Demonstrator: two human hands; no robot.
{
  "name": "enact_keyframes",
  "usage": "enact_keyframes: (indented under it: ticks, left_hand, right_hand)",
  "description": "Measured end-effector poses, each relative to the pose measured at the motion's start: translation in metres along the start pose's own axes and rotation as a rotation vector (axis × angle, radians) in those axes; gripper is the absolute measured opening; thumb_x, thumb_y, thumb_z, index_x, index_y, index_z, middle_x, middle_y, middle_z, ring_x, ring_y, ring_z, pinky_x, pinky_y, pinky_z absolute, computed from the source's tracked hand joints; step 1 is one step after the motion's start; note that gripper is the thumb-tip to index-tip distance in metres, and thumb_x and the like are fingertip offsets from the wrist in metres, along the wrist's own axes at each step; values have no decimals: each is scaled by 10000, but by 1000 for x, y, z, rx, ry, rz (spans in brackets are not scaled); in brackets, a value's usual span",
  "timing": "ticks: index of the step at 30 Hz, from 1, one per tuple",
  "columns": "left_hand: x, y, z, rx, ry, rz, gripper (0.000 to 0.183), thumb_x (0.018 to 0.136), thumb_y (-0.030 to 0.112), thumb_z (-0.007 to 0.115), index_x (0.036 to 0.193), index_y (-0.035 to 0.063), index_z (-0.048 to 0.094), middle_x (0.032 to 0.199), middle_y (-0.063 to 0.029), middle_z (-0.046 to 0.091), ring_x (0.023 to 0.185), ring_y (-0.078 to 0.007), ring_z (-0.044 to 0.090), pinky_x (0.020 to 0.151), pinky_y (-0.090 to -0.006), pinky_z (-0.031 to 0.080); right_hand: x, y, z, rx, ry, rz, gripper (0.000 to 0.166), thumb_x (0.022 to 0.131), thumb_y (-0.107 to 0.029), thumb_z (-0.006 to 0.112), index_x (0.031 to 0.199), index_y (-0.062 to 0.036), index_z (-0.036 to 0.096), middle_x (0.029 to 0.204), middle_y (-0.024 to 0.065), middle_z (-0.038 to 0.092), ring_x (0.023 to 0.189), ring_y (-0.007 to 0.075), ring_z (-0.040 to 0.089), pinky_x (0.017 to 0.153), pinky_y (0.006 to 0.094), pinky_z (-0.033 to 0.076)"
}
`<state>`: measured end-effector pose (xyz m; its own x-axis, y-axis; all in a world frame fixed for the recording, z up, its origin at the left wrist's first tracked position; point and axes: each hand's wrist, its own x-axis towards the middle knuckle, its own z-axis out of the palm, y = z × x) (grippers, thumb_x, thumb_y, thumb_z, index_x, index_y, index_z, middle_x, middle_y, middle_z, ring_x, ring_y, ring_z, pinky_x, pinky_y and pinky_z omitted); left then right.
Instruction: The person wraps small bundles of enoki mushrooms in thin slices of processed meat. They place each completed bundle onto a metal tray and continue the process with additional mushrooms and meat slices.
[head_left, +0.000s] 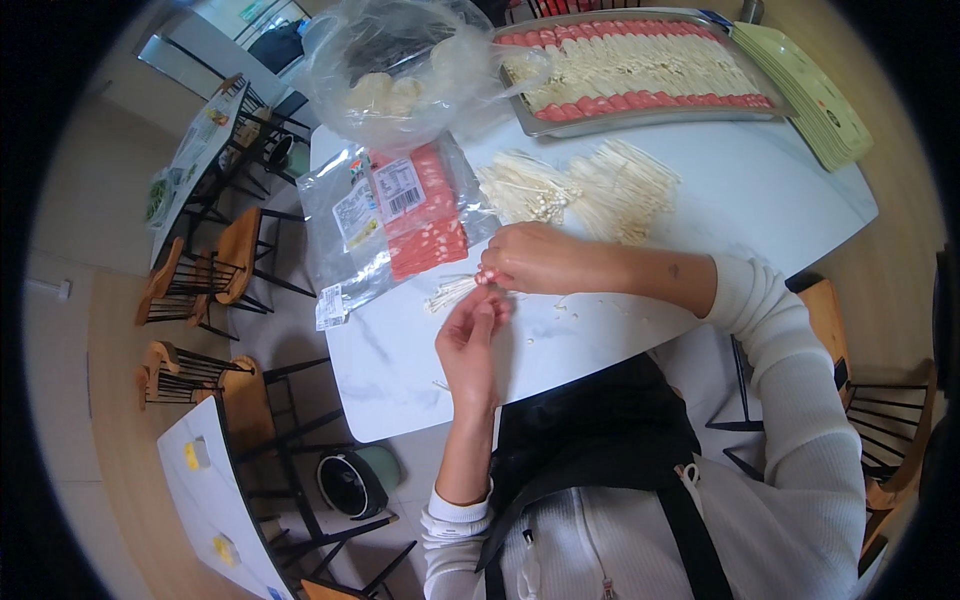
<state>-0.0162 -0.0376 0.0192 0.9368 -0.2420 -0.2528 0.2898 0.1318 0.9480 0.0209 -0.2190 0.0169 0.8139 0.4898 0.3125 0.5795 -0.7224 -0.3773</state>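
Observation:
My left hand (472, 330) and my right hand (521, 259) meet over the white marble-patterned table (390, 375), fingers closed around a slice of marbled red meat (486, 276) wrapped about a small bunch of enoki mushrooms (448, 292). The mushroom ends stick out to the left. Just beyond lies an opened clear plastic package (352, 259) with a stack of sliced meat (427, 247) and printed labels. Loose enoki mushrooms (622, 187) form two heaps beyond my right hand. A metal tray (555, 129) at the back holds rows of meat-wrapped enoki rolls (645, 67).
A clear plastic bag (405, 52) with pale round bundles stands behind the package. Stacked green trays (817, 105) are right of the metal tray. Mushroom scraps (574, 306) dot the table. A bin (360, 480), wooden chairs (240, 247) and another table (210, 480) stand to the left.

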Motion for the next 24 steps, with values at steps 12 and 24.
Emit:
enact_keyframes:
  ticks: [12,24]
  left_hand:
    - [-3,-9,17,-483,-35,-29,244,942,42,547,1147,-89,566,1176,-149,595,1101,-216,581,1017,-363,459]
    - [-16,10,57,-106,-306,2,410,886,64,638,1275,-21,540,1100,-83,644,962,-179,625,838,-288,501]
  right_hand:
    - [-23,-28,-24,534,194,256,208,779,-189,714,856,0,672,769,134,656,716,235,651,667,331,513]
    - [-111,40,-146,1118,308,859,233,819,-192,719,893,26,690,852,65,681,769,101,631,703,237,519]
